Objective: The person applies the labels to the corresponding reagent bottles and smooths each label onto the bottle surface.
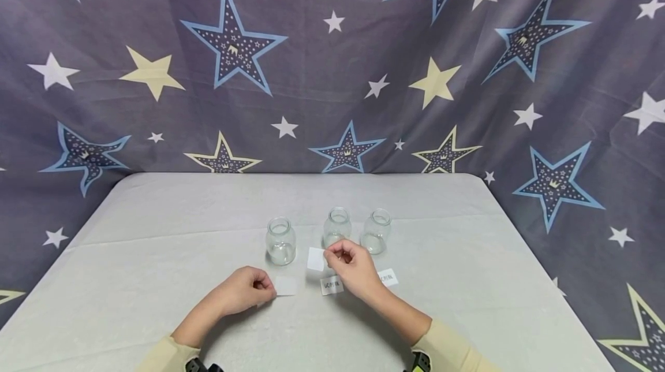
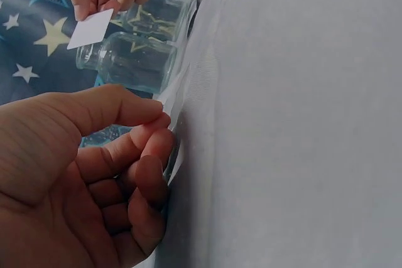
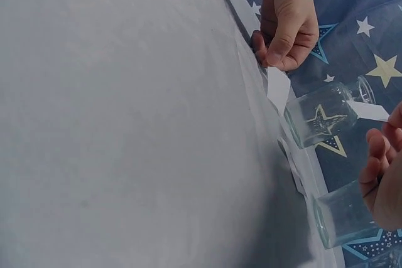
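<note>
My left hand (image 1: 244,290) is low over the table, thumb and fingertips pinching the edge of a blank-faced white card (image 1: 286,286). Further right, my right hand (image 1: 355,268) holds up a second white card (image 1: 315,259) by its corner, between thumb and fingers. In the left wrist view this raised card (image 2: 92,29) overlaps a jar. Behind the hands stand three open glass jars: one at the left (image 1: 281,245), a middle one (image 1: 337,223) partly hidden by my right hand, and one at the right (image 1: 375,234).
Two white cards with dark printed lettering lie on the pale tablecloth (image 1: 156,279): one below the raised card (image 1: 331,286), another beside my right wrist (image 1: 388,277), partly covered by it. A dark star-patterned curtain (image 1: 312,71) hangs behind the table's far edge.
</note>
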The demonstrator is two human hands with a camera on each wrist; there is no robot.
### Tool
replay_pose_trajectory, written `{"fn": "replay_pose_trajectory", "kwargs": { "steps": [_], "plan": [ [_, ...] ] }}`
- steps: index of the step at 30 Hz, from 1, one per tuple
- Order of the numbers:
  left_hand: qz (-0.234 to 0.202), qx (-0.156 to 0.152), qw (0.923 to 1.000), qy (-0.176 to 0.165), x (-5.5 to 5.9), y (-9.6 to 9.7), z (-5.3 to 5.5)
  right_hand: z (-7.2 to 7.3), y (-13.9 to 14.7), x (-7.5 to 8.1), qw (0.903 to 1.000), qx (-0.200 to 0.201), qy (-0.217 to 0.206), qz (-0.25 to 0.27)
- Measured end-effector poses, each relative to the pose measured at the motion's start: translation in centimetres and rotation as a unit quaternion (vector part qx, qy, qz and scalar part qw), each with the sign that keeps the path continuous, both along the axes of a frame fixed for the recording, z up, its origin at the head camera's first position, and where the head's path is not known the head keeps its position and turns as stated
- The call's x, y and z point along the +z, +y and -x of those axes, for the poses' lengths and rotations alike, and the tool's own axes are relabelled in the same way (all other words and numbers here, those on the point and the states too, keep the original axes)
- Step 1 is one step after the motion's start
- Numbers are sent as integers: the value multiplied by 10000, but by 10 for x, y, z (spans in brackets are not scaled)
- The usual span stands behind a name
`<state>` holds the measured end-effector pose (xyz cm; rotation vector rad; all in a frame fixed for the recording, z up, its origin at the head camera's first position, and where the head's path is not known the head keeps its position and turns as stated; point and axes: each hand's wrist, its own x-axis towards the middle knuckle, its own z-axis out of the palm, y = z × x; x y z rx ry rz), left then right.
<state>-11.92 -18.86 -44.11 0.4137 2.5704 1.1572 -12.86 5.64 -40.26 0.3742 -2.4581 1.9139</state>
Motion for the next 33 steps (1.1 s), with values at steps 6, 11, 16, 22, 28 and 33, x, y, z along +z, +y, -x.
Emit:
{"fn": "replay_pose_trajectory", "kwargs": {
  "steps": [6, 11, 16, 22, 28, 33],
  "plan": [
    [243, 141, 9995, 173, 0, -1, 0, -2, -3, 1, 10000, 38, -19, -12],
    [225, 203, 9995, 134, 1, -3, -1, -2, -4, 2, 10000, 46, 8, -38],
    [158, 213, 9996, 54, 1, -3, -2, -2, -5, 1, 9999, 34, 57, -103],
    [197, 228, 9995, 84, 1, -3, -2, -3, -5, 1, 9999, 23, 83, -130],
    [232, 245, 9994, 91, 1, -4, -3, -3, -6, 0, 9999, 41, 65, -131],
    [99, 224, 9997, -32, 3, -7, -5, -3, -6, -1, 9999, 41, 43, -151]
  ]
}}
